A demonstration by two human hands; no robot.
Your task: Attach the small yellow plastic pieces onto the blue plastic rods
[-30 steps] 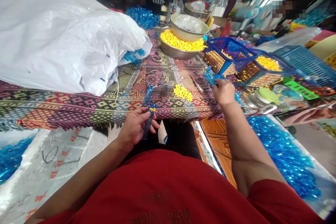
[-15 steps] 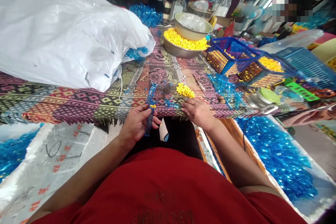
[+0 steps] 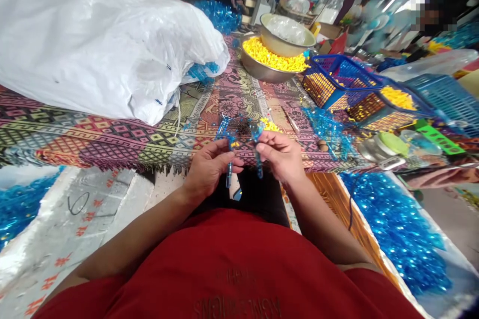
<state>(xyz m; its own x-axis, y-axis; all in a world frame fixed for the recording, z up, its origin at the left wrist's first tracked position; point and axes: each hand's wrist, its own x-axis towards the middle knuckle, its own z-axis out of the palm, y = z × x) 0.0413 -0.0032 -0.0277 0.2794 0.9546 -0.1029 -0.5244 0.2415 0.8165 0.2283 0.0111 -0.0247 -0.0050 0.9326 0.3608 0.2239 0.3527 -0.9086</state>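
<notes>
My left hand (image 3: 209,167) is closed on a slim translucent blue plastic piece (image 3: 229,175) with a small yellow part (image 3: 235,144) at its upper end. Between the thumb and fingers of my right hand (image 3: 282,157) is a second translucent blue plastic piece (image 3: 259,162), slightly blurred. Both hands are just over the table's near edge, a short gap apart. Behind them on the patterned cloth (image 3: 202,127) lie a loose blue piece (image 3: 223,126), a scatter of tiny dark bits (image 3: 242,127) and a small heap of yellow parts (image 3: 270,125), partly hidden by my right hand.
A big white sack (image 3: 112,45) fills the left of the table. Behind stands a metal basin of yellow parts (image 3: 275,59) with a smaller bowl (image 3: 288,35) on it. Blue baskets (image 3: 339,79) stand right. A box of blue pieces (image 3: 396,229) is below right.
My right hand has come up from the table beside the yellow heap, now with a blue plastic piece in it. My left hand has its blue piece still, held more upright.
</notes>
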